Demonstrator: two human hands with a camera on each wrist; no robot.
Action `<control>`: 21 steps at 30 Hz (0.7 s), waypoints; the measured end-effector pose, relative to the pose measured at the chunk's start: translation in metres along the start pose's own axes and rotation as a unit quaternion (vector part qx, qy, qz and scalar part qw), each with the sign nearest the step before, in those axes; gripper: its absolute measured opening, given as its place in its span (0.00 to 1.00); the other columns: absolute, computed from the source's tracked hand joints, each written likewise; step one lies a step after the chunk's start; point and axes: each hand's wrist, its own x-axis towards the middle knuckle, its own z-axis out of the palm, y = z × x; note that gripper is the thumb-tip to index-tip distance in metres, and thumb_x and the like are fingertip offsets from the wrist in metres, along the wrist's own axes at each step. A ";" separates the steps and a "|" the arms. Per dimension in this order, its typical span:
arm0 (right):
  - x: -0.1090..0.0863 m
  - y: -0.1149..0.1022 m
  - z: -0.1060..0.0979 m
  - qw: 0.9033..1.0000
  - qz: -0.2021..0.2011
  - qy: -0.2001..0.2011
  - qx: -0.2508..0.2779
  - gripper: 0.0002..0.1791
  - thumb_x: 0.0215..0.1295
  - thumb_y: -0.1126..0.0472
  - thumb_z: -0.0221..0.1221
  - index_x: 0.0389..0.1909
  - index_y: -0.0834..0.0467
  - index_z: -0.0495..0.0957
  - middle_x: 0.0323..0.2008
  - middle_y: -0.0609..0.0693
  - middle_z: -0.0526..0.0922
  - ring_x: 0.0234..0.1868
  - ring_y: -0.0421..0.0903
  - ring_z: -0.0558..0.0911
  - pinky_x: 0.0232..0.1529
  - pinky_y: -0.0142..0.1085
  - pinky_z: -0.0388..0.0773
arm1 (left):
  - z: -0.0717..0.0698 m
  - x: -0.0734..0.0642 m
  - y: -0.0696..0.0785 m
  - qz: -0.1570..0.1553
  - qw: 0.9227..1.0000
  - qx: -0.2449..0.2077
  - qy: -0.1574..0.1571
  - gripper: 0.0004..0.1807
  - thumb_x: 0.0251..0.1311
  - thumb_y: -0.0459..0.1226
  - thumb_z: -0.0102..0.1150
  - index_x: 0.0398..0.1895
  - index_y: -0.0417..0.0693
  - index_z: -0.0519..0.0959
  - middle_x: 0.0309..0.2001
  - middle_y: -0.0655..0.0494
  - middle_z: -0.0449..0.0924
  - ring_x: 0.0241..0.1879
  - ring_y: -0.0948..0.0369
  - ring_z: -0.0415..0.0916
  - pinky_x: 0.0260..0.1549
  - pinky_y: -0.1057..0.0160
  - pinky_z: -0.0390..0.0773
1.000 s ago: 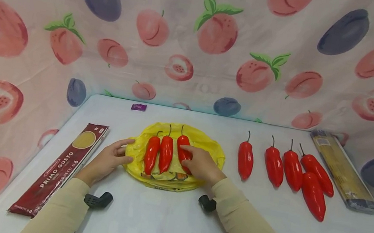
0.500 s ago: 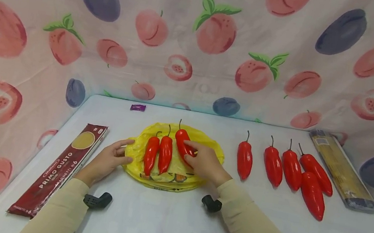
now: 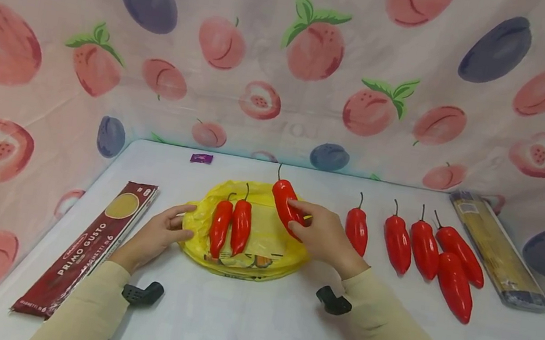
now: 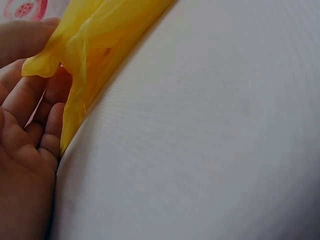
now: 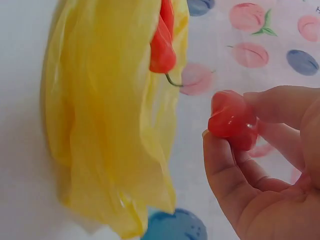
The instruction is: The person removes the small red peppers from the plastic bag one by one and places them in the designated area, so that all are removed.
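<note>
In the head view a yellow plastic bag [image 3: 197,220] is spread in a rough oval on the white table. My left hand [image 3: 152,240] pinches its left edge; the left wrist view shows the thumb over the bag's crumpled rim [image 4: 82,40] and the fingers behind it. Two red chili peppers, one left [image 3: 220,227] and one right [image 3: 241,227], lie side by side on the bag. Over the bag's right part, my right hand [image 3: 328,238] holds a third red chili pepper [image 3: 285,200] between thumb and fingers, its stem end pointing away and raised.
Several more peppers lie at the right, the nearest one a single red pepper [image 3: 357,229] partly behind my right hand. A clear pack of spaghetti [image 3: 500,251] is at the far right, a dark red spaghetti pack [image 3: 91,249] at the left. A purple wrapper [image 3: 202,158] sits by the back edge.
My right hand has lifted the third pepper off the bag and carried it to the right, tilting it. The left hand has stayed at the bag's edge.
</note>
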 end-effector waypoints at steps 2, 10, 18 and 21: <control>-0.004 0.004 -0.006 1.000 0.001 0.003 -0.006 0.29 0.69 0.59 0.62 0.70 0.53 0.72 0.58 0.56 0.79 0.52 0.55 0.77 0.38 0.38 0.85 | 0.000 0.000 0.000 -0.001 1.000 0.001 0.000 0.38 0.65 0.40 0.64 0.76 0.53 0.60 0.72 0.46 0.66 0.69 0.48 0.64 0.68 0.45 0.61; -0.019 0.021 -0.030 0.999 0.000 0.028 -0.028 0.29 0.68 0.58 0.63 0.69 0.56 0.72 0.55 0.58 0.80 0.51 0.57 0.79 0.38 0.41 0.85 | 0.000 0.000 0.000 0.002 1.000 0.002 -0.004 0.38 0.66 0.40 0.63 0.77 0.53 0.59 0.72 0.46 0.65 0.70 0.48 0.63 0.69 0.45 0.59; -0.035 0.042 -0.051 0.998 0.014 0.051 -0.041 0.30 0.68 0.57 0.62 0.70 0.57 0.71 0.53 0.63 0.80 0.49 0.59 0.78 0.34 0.41 0.85 | 0.000 -0.001 0.001 0.006 1.000 0.006 -0.002 0.38 0.66 0.40 0.63 0.77 0.53 0.59 0.71 0.46 0.66 0.70 0.49 0.63 0.69 0.45 0.60; -0.043 0.049 -0.059 0.997 0.028 0.055 -0.043 0.31 0.68 0.56 0.62 0.71 0.57 0.70 0.55 0.64 0.78 0.53 0.61 0.77 0.35 0.43 0.86 | 0.000 -0.001 0.000 0.006 1.000 0.004 -0.002 0.38 0.66 0.40 0.63 0.77 0.52 0.59 0.72 0.46 0.66 0.70 0.49 0.63 0.69 0.45 0.60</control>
